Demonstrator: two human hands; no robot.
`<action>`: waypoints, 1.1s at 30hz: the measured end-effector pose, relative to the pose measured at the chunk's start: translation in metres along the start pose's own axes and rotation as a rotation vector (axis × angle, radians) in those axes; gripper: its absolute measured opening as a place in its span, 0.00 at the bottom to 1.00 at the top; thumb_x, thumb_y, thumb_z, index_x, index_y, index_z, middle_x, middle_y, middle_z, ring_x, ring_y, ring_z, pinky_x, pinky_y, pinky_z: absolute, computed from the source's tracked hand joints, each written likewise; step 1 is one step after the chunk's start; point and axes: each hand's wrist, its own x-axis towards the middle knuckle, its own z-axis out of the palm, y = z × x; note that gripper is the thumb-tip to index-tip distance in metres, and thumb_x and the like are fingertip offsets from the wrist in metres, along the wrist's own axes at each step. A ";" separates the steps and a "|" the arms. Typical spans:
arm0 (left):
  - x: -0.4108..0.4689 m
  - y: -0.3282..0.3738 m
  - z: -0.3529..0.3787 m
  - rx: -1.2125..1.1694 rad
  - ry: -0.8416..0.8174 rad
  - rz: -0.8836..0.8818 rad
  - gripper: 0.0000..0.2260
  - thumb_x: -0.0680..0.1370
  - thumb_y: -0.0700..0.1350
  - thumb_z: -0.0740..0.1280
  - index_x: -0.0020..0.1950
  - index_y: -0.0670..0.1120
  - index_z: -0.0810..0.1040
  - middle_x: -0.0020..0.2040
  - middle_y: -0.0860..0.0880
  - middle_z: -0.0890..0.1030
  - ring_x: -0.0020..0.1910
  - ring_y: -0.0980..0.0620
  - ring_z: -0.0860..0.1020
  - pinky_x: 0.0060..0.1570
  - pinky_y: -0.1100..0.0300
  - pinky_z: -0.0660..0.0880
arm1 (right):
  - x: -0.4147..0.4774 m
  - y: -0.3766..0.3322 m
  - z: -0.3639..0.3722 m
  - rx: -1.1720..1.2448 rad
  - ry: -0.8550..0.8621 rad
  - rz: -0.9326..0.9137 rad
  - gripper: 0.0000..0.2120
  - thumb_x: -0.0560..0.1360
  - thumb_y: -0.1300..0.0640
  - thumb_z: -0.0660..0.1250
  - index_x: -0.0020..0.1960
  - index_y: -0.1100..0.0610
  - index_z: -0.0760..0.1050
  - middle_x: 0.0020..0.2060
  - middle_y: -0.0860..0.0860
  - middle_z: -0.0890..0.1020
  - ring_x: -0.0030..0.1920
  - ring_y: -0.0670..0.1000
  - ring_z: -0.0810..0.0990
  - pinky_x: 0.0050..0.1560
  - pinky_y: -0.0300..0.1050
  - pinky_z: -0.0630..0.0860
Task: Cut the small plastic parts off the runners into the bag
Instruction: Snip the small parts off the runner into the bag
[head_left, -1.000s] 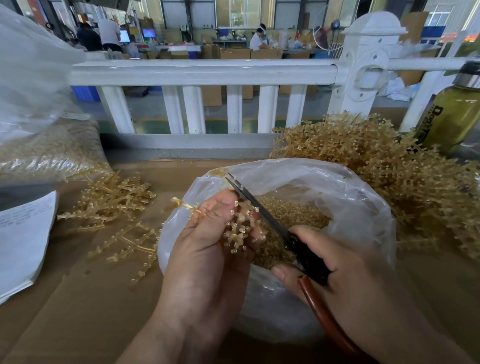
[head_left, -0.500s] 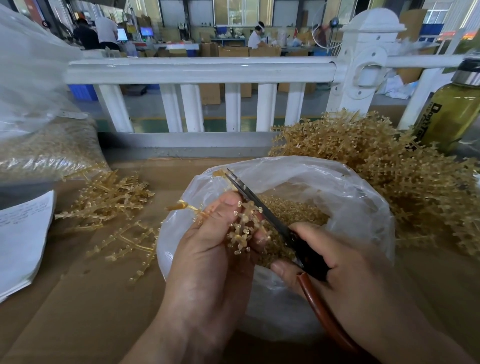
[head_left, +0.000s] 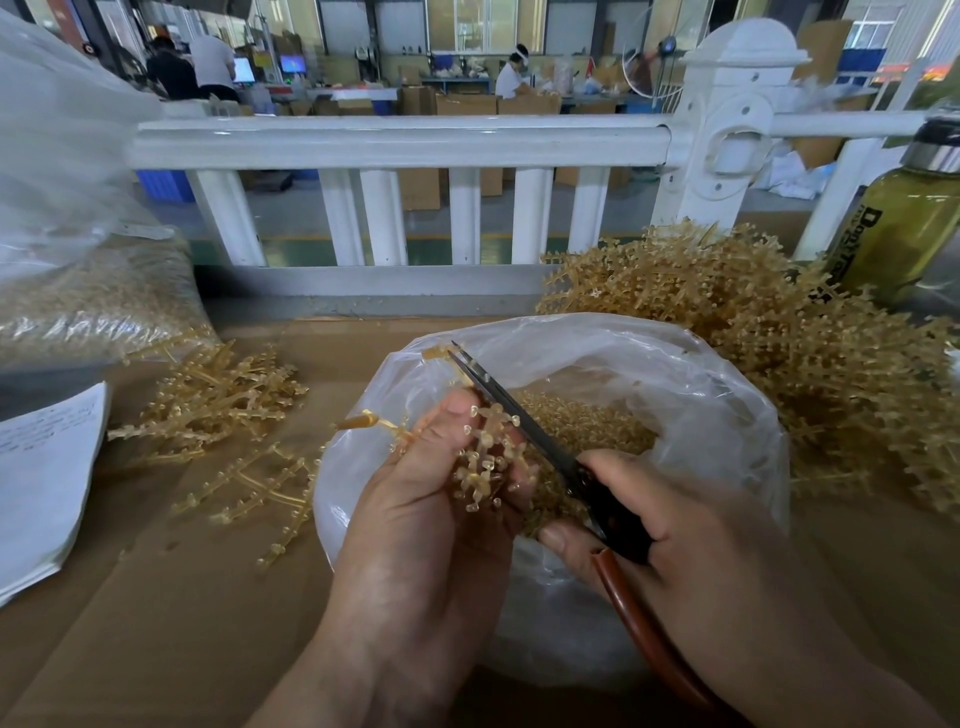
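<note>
We pinch a runner (head_left: 480, 460) in our left hand (head_left: 431, 525) over the bag (head_left: 675, 353). Our right hand (head_left: 706, 551) grips scissors (head_left: 519, 422) whose blades, just beside the thumb (head_left: 453, 415), could nick it.

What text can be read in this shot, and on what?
"DonyT": black print running down the yellow-green clear bottle with a steel collar; the rest is hidden behind the heap of tan plastic runners.
Handwriting on the white paper stack: too blurred to read.
Blue monitor screens far behind: too small to read.
</note>
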 end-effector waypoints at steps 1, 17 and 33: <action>-0.001 0.000 0.001 0.003 -0.002 0.000 0.05 0.71 0.43 0.70 0.39 0.47 0.86 0.38 0.48 0.82 0.34 0.54 0.80 0.33 0.63 0.78 | 0.000 0.000 0.001 0.002 -0.001 -0.001 0.17 0.69 0.33 0.62 0.53 0.41 0.77 0.29 0.36 0.71 0.42 0.36 0.76 0.41 0.27 0.69; 0.002 0.001 0.001 -0.055 0.123 -0.031 0.06 0.67 0.42 0.73 0.43 0.44 0.85 0.42 0.45 0.82 0.35 0.52 0.81 0.33 0.61 0.80 | 0.003 0.002 0.007 -0.006 0.014 -0.005 0.15 0.70 0.35 0.63 0.46 0.46 0.75 0.26 0.39 0.69 0.37 0.40 0.75 0.36 0.29 0.69; 0.003 0.001 0.000 -0.056 0.155 -0.036 0.07 0.68 0.41 0.72 0.45 0.43 0.84 0.43 0.44 0.82 0.37 0.51 0.81 0.34 0.61 0.81 | 0.005 0.001 0.003 -0.023 -0.033 0.006 0.17 0.71 0.33 0.60 0.45 0.47 0.72 0.27 0.43 0.70 0.40 0.42 0.75 0.38 0.32 0.70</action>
